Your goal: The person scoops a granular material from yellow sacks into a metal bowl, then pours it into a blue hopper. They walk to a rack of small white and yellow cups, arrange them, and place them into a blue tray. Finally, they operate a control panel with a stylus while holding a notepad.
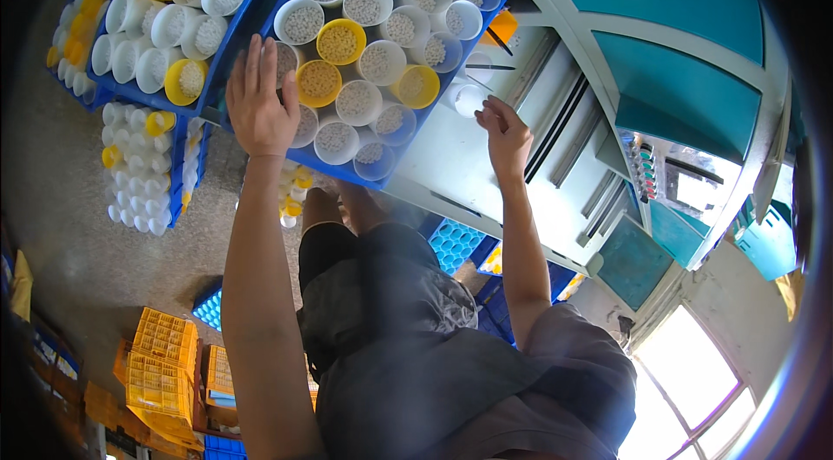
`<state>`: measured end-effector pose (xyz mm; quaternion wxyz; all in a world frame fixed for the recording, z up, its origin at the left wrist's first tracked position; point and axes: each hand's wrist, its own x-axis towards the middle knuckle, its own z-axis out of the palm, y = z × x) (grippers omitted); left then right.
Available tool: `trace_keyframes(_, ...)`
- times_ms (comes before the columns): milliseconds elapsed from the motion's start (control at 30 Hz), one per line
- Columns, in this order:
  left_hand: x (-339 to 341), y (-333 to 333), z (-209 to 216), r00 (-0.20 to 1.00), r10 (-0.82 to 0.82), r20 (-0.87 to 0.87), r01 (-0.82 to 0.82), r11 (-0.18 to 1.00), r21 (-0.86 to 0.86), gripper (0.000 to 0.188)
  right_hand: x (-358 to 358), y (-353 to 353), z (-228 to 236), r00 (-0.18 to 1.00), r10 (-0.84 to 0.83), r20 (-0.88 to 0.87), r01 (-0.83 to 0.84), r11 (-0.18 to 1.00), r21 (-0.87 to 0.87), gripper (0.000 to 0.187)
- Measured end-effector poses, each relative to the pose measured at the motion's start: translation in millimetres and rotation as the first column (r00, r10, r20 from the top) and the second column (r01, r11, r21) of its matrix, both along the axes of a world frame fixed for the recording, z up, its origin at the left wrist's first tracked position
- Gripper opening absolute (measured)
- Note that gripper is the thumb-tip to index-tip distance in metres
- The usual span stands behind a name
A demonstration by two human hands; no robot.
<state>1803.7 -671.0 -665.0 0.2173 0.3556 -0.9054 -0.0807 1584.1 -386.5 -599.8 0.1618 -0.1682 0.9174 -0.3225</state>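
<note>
A blue crate (408, 134) at the upper middle holds rows of white and yellow cups filled with small white pellets. My left hand (263, 108) lies flat over the crate's left edge, its fingers stretched out beside a yellow cup (318, 83). To the crate's right, my right hand (507, 141) has thumb and fingers drawn together close to a white cup (468, 100) on the pale machine bed. Thin dark rods cross near that cup. What the right fingertips pinch, if anything, is too small to make out.
More blue crates of cups (160, 35) stand at the left, with stacked cups (139, 167) below. Yellow-orange plastic crates (160, 373) sit on the floor at lower left. A teal-and-white machine (685, 87) rises on the right; an orange piece (501, 29) lies beside the crate.
</note>
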Motion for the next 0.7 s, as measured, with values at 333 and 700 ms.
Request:
trace_keyframes(333,2.4,-2.5,5.8,0.993,-0.107,-0.047,0.109,0.993,0.041,0.046,123.4,-89.3,-1.0,0.942,0.287,0.176,-0.242,0.941,-0.238,0.102)
trace_keyframes(700,-19.8,5.0,62.9,0.875,-0.401,0.272,0.229,0.837,0.498,0.074,126.3,-118.8,-26.5,0.947,0.294,0.128,-0.275,0.951,-0.142,0.090)
